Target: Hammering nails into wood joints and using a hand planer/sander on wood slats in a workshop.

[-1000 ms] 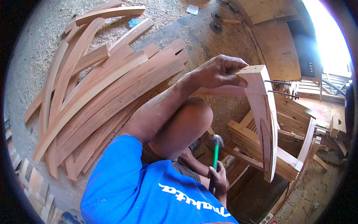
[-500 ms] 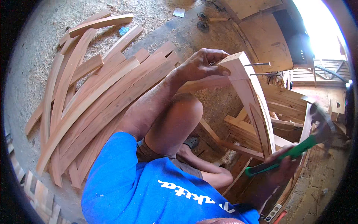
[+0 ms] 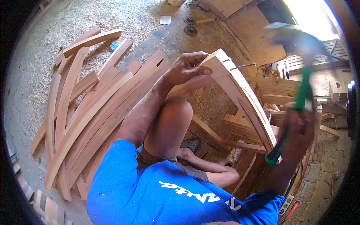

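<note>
Clutching a green-handled hammer (image 3: 304,90) in right hand (image 3: 299,133) and curved timber piece (image 3: 244,98) in left hand (image 3: 184,70), probably risking a bent nail (image 3: 243,66) off one glancing hit.

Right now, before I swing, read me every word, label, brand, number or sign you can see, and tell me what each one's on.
Blue shirt: white lettering across the front; I won't copy it out.
White paper on the floor: any print is too small to read.
Hammer in the right hand: too blurred to read any marking.
Curved wooden piece in the left hand: no lettering visible.
</note>
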### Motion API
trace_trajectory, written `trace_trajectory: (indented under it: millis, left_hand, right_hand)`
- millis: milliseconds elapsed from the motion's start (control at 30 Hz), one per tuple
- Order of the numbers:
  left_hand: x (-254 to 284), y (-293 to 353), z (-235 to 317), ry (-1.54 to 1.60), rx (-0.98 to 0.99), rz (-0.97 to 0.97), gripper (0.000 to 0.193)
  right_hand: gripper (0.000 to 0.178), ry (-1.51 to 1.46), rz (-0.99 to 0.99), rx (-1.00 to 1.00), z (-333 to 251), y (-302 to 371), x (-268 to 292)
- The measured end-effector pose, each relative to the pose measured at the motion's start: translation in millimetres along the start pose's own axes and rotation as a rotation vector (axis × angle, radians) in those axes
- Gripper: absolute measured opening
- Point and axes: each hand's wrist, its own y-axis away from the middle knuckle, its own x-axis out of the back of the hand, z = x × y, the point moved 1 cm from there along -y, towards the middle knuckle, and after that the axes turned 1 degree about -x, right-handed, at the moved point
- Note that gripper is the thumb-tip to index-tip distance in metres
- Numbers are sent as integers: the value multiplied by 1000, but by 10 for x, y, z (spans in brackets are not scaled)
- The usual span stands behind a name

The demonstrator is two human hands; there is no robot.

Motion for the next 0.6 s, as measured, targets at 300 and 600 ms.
trace_trajectory:
  millis: [300,600]
  left_hand:
    - [-28,-81,-31,-76,-13,-23,47]
    - [-101,-135,-42,-26,-6,-47,44]
  right_hand:
    - [32,299,41,316,178,-163,143]
    - [27,-393,-322,116,-190,-551,1242]
